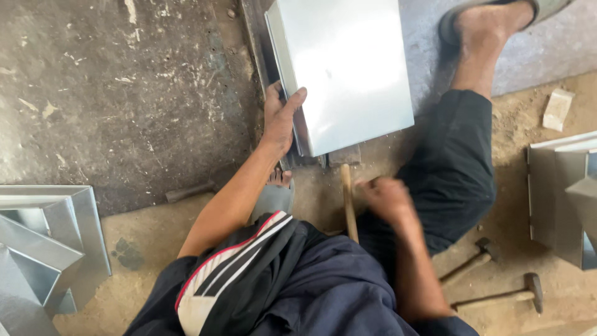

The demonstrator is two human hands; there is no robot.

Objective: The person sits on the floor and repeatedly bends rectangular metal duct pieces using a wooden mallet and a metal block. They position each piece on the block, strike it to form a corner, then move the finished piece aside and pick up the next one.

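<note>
My left hand (279,118) grips the near left edge of a shiny folded sheet-metal piece (348,68) that lies over a dark steel rail (256,43) on the floor. My right hand (388,199) is blurred, with curled fingers, right beside a wooden handle (348,202) that points toward the sheet's near edge. The blur hides whether the fingers hold the handle. My legs in dark trousers are spread to either side, with one sandalled foot (491,22) beside the sheet.
A folded metal duct piece (46,242) lies at the left and another (563,199) at the right edge. Two hammers (476,256) (507,295) rest on the sandy floor at lower right. A pale brick chunk (556,109) sits at upper right.
</note>
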